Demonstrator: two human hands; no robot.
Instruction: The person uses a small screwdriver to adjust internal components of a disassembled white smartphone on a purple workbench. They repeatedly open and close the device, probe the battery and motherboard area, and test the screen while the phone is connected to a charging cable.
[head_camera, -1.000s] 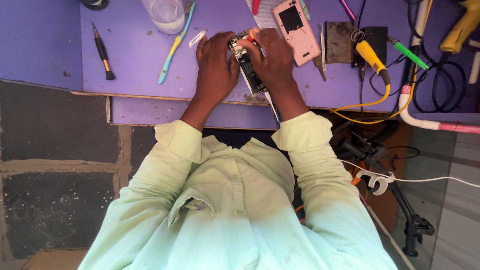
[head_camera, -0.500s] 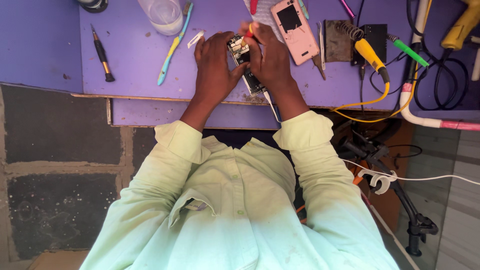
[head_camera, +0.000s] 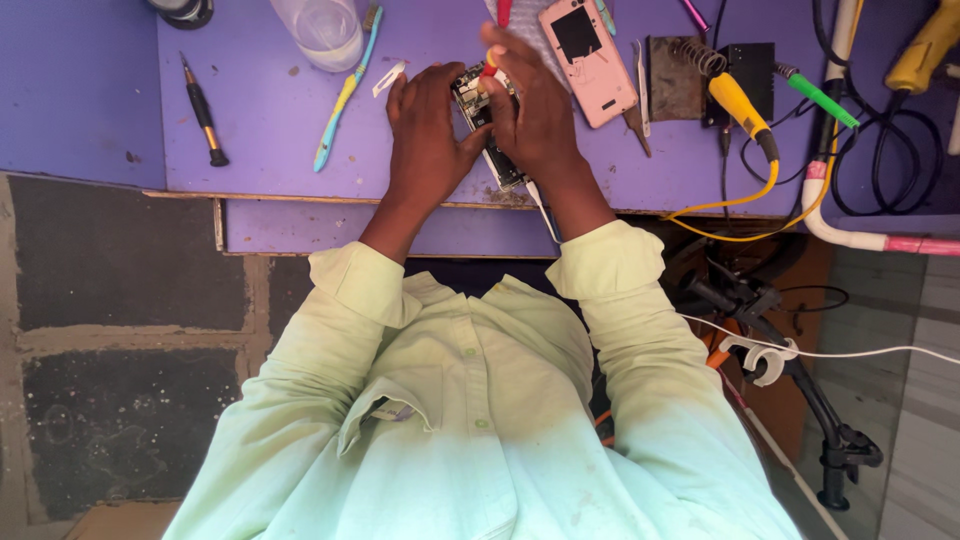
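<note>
Left hand (head_camera: 428, 135) steadying opened phone (head_camera: 487, 125), right hand (head_camera: 535, 115) pinching red-handled tool (head_camera: 492, 62) — purple table (head_camera: 260, 150)

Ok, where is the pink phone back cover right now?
In the head view the pink back cover lies on the purple table, just right of the right hand and left of the soldering iron stand.

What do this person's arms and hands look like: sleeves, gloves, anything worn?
Both arms wear long pale green shirt sleeves with turned-back cuffs above the wrists. The left hand and right hand are bare: no gloves, and no rings or watch visible. The shirt has buttons and a chest pocket.
</note>
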